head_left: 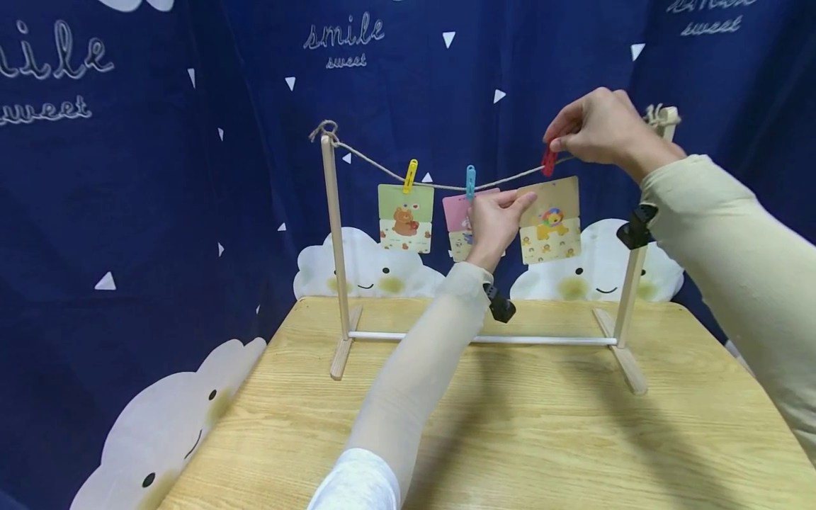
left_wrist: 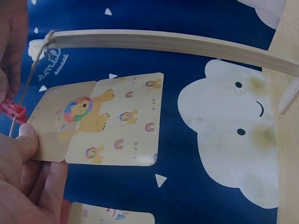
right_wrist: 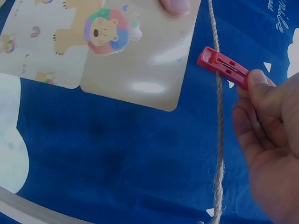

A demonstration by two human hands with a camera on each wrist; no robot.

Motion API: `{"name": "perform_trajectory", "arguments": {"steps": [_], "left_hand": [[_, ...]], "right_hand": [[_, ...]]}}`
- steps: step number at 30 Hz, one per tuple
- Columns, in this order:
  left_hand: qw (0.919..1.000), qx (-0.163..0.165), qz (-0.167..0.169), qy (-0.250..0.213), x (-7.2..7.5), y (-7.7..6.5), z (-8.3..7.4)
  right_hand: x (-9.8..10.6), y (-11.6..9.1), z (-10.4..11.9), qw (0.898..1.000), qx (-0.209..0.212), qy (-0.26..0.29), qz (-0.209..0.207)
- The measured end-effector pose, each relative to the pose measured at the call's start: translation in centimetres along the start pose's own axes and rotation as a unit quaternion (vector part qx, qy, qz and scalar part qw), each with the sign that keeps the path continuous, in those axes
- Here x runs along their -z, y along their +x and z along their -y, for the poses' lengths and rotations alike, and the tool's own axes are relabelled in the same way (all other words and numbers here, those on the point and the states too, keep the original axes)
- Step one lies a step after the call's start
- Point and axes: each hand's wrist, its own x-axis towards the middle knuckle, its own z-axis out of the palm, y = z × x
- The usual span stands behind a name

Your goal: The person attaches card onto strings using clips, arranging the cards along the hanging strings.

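Note:
My left hand (head_left: 496, 223) pinches a tan and cream lion card (head_left: 551, 244) at its upper left edge, between thumb and fingers. Above the card, my right hand (head_left: 602, 127) grips a red clothespin (right_wrist: 226, 67) by its handle end, thumb against fingers. The pin lies across the twine line (right_wrist: 220, 126), its tip pointing toward the card. A narrow gap shows between that tip and the card's top edge in the right wrist view. Behind my left hand hangs a pink card (head_left: 455, 212), partly hidden, under a blue clothespin (head_left: 470, 182).
A yellow clothespin (head_left: 410, 176) holds a green bear card (head_left: 406, 219) on the line's left part. The twine runs between two wooden posts (head_left: 338, 241), joined low down by a white rod (head_left: 542, 341). The stand is on a wooden table (head_left: 542, 425) before a blue curtain (head_left: 255, 184).

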Motion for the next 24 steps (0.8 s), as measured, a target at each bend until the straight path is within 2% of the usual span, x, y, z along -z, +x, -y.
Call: {"name": "perform_trajectory", "arguments": {"steps": [9,19,24], "left_hand": [[0.9999,-0.014,-0.002,-0.008,-0.17,0.15,0.05],[0.9999,-0.007,-0.010,-0.005,-0.15,0.16,-0.16],[0.9999,-0.008,-0.013,-0.005,-0.16,0.15,-0.08]], "right_hand": [[-0.24,-0.07,-0.27,1.000,-0.003,0.006,0.025],[-0.32,0.26,-0.27,0.999,0.000,-0.012,0.044],[-0.20,0.26,-0.21,0.998,-0.007,-0.016,0.068]]}}
